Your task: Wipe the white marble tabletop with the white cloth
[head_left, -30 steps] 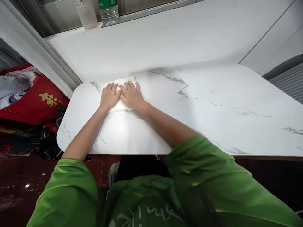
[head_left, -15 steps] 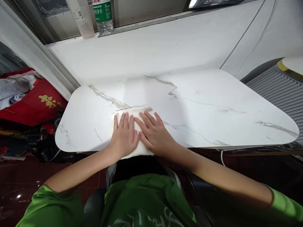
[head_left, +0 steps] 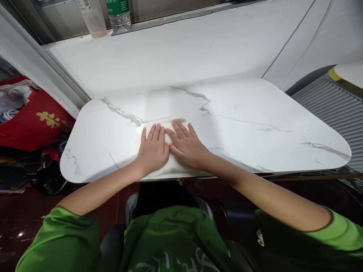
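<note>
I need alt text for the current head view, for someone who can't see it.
A person's left hand and right hand lie flat, side by side, on a white cloth near the front edge of a white table with grey veining. Beyond the table stands a green-labelled bottle.

White wall (head_left: 184,53), gray ledge (head_left: 176,21) along its top, glossy dark red floor (head_left: 19,217)

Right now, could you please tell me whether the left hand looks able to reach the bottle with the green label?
Probably, with a stretch: the left hand lies flat on the white cloth, and nothing seems to block its way, but the bottle stands on a ledge beyond the tabletop.
</note>
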`<state>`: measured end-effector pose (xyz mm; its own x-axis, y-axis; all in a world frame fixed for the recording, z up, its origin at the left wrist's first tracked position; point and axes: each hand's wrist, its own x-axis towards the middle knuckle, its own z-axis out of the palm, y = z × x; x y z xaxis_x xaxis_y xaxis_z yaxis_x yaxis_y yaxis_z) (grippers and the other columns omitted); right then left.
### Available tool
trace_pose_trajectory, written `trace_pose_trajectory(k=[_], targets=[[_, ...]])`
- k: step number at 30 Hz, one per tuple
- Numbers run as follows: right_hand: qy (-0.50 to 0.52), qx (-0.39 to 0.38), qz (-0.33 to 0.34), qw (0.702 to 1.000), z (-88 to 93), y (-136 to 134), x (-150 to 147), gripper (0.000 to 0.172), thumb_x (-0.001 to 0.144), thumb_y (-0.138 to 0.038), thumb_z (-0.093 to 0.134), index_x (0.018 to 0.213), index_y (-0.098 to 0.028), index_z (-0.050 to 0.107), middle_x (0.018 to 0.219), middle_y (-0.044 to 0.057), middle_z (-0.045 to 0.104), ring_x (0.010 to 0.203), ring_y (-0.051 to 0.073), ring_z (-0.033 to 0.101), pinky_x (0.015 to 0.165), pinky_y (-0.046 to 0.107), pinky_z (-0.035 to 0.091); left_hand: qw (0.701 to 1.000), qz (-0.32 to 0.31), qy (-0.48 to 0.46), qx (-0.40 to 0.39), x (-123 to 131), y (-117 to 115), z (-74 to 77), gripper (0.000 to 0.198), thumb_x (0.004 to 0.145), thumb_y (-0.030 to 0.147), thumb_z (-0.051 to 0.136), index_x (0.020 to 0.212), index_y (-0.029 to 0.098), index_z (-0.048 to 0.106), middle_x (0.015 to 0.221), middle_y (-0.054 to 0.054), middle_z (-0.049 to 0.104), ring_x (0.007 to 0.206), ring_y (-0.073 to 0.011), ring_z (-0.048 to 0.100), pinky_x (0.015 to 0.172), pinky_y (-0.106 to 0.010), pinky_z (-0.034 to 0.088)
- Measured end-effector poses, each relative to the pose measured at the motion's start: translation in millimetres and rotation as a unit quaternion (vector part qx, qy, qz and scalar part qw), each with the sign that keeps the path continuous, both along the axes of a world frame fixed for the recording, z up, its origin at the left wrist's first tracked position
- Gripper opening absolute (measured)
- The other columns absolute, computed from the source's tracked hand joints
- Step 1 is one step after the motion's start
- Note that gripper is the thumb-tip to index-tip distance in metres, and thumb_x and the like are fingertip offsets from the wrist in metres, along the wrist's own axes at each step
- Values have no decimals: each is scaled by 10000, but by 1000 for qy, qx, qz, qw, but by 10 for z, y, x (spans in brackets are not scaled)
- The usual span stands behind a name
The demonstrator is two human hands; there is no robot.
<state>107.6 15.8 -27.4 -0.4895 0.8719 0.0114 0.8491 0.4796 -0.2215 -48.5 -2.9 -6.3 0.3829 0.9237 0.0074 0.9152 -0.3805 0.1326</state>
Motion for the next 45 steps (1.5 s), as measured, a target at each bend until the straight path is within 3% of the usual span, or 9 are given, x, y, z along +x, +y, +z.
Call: trace_pose_trajectory(k=[6,11,19,25,30,36,45], targets=[[42,29,-39,998,-44,581,-113,559,1035,-294,209,1540,-146,399,1657,167,305,1564,282,227,1266,594,145,998,51,-23,12,28,568,-37,570,1008,195,290,1544,16,363,1644,-189,335,1557,-283,258,1287,-543,153],[59,54,-50,996,-88,1067,-215,567,1021,-260,228,1534,-107,418,1635,197,337,1545,318,267,1244,632,159,998,58,-34,23,-41,1074,-67,561,1001,186,300,1542,64,382,1639,-168,358,1543,-256,292,1288,-500,153],[92,87,-39,991,-182,1762,-257,577,1018,-273,219,1533,-108,421,1615,193,373,1512,344,306,1214,666,170,996,60,-35,54,-123,1792,-147,547,1003,209,311,1529,109,424,1619,-148,402,1513,-255,349,1273,-488,194],[96,101,-15,990,-221,2187,-250,567,1016,-271,214,1518,-111,425,1572,190,431,1474,356,339,1200,669,174,996,62,-32,59,-143,2196,-182,535,1013,233,327,1532,157,434,1602,-123,435,1492,-261,381,1266,-473,203],[73,101,-20,992,-196,2342,-268,590,1006,-230,167,1522,-52,390,1539,210,458,1445,336,372,1221,632,168,997,55,-23,40,-147,2350,-155,565,1028,250,290,1580,160,367,1649,-88,364,1534,-264,306,1273,-487,176],[88,110,-22,990,-234,2382,-273,594,1008,-237,148,1509,-54,409,1523,204,478,1442,331,382,1217,632,181,998,54,-17,38,-137,2354,-130,563,1038,253,284,1592,186,355,1653,-66,357,1540,-260,300,1272,-491,180],[92,89,-23,992,-134,2123,-257,625,983,-215,210,1549,-6,370,1620,204,360,1522,317,294,1247,608,141,995,74,-6,62,-94,2147,-140,564,1021,222,288,1576,181,381,1652,-82,357,1539,-249,308,1272,-510,188]])
